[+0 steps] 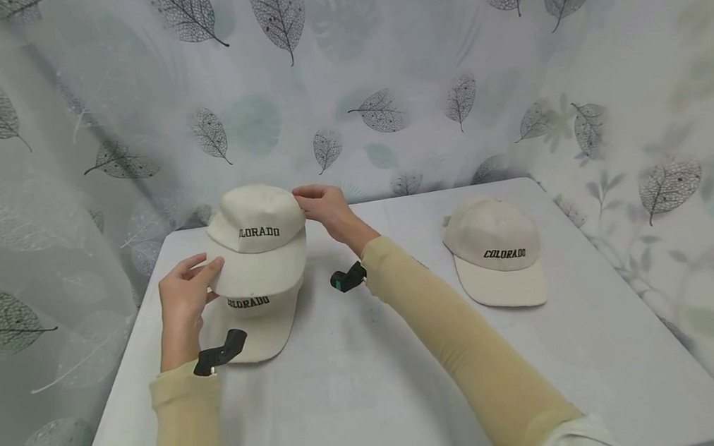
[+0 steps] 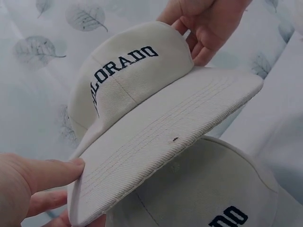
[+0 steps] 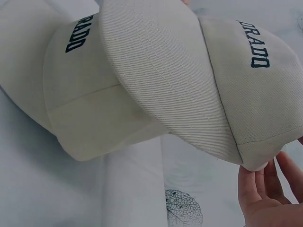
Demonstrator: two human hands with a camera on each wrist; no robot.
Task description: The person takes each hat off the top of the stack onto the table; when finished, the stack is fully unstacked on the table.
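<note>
A cream cap (image 1: 264, 259) with dark COLORADO lettering is held up by both hands. My left hand (image 1: 185, 295) pinches the left edge of its brim, thumb on top, as the left wrist view shows. At the crown's right side, my right hand (image 1: 330, 211) grips the lower edge with its fingertips; in the right wrist view that hand (image 3: 272, 194) is at the crown's edge. Under the raised cap lies a second cream cap (image 1: 267, 330), its crown partly hidden by the brim above.
Another cream cap (image 1: 496, 253) lies on the right part of the white table (image 1: 372, 392), brim toward the front. Behind and beside the table hangs a leaf-patterned curtain (image 1: 406, 56). A small black device (image 1: 347, 277) is at my right wrist.
</note>
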